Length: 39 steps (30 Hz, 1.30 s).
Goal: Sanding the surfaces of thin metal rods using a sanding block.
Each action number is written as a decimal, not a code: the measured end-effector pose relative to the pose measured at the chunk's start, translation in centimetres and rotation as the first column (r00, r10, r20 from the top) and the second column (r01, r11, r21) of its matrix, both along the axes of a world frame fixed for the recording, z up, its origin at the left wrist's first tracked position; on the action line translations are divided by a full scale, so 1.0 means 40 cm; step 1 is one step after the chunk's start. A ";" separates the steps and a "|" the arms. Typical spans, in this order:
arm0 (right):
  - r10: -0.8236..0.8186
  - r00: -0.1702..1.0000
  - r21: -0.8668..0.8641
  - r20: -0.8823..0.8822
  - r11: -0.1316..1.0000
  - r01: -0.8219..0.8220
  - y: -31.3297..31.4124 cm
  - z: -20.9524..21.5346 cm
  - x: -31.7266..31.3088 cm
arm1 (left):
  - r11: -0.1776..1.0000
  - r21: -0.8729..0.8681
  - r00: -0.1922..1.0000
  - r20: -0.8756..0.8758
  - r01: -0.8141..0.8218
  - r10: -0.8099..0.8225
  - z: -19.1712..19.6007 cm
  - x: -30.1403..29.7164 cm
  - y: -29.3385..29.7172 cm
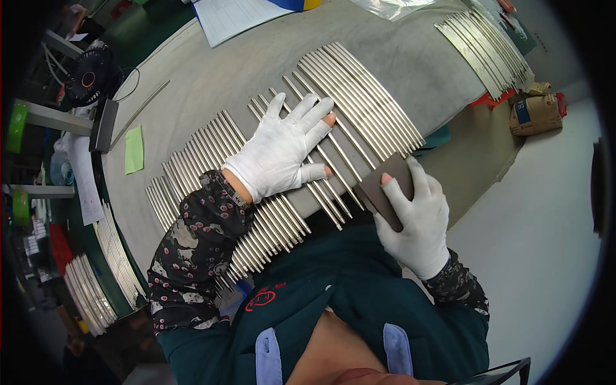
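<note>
The left hand, in a white glove, lies palm down to the left of the grey-brown block, fingers spread and pointing away from the body, thumb stretched toward the block; two bare fingertips show. Bare skin shows at the left wrist; the left forearm slants up from well left of the block. The white-gloved right hand grips the block from its right side, the right forearm below it.
</note>
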State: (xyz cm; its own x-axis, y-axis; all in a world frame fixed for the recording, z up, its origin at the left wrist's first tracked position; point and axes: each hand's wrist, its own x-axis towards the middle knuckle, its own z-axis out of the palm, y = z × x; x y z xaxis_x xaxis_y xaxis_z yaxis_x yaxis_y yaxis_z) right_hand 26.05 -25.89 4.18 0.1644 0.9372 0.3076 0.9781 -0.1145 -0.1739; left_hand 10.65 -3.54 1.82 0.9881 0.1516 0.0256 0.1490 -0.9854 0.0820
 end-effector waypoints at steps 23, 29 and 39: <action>-0.116 0.985 0.112 -0.128 0.985 0.130 -0.117 -0.014 0.067 | 0.997 -0.027 0.969 0.237 0.078 -0.069 0.051 0.060 -0.008; -0.082 0.981 0.077 -0.176 0.992 0.097 -0.082 -0.048 0.054 | 0.995 -0.049 0.972 0.222 0.085 -0.072 0.057 0.062 -0.009; -0.119 0.979 0.105 -0.165 0.985 0.137 -0.095 -0.034 0.114 | 0.996 -0.050 0.972 0.224 0.078 -0.065 0.077 0.098 0.003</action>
State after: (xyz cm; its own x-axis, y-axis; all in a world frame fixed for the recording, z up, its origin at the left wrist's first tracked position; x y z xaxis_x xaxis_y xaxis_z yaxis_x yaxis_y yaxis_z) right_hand 30.61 -29.71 2.84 0.3358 0.8649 0.3731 0.9158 -0.2071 -0.3441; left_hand 14.57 -3.42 4.90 0.9672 0.0879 0.2385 0.0496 -0.9855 0.1620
